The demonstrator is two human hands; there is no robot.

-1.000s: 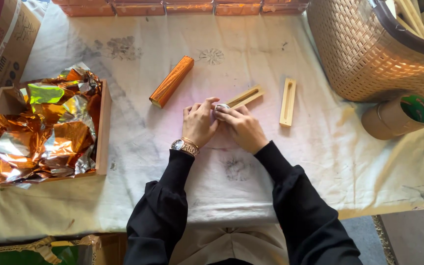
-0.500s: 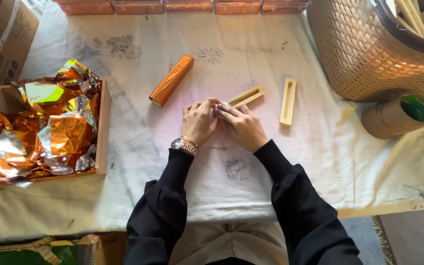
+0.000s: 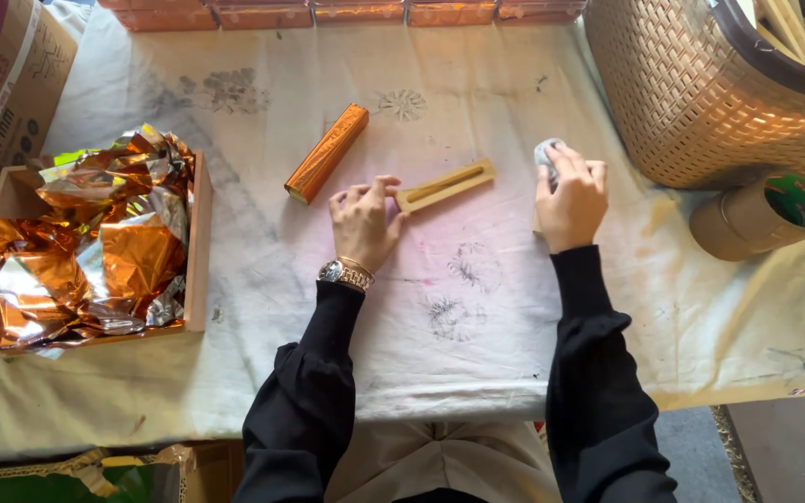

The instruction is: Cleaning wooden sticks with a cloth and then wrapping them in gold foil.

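My left hand (image 3: 363, 222) grips the near end of a pale slotted wooden piece (image 3: 446, 184) that lies slantwise on the white cloth-covered table (image 3: 477, 307). My right hand (image 3: 570, 196) is off to the right, holding a small grey-white wad (image 3: 545, 149) at its fingertips. It covers a second wooden piece, almost fully hidden beneath it. An orange foil-wrapped bar (image 3: 326, 154) lies just left of my left hand.
A wooden tray (image 3: 199, 242) with crumpled orange and silver foil (image 3: 95, 242) sits at the left. A woven basket (image 3: 701, 102) with wooden pieces and a brown tape roll (image 3: 761, 219) stand at the right. Orange boxes (image 3: 347, 14) line the far edge; a cardboard box (image 3: 2, 84) is far left.
My hands have parted. The right hand moved right with the wad, onto the second wooden piece. The left hand stayed by the slanted piece, now fully uncovered.
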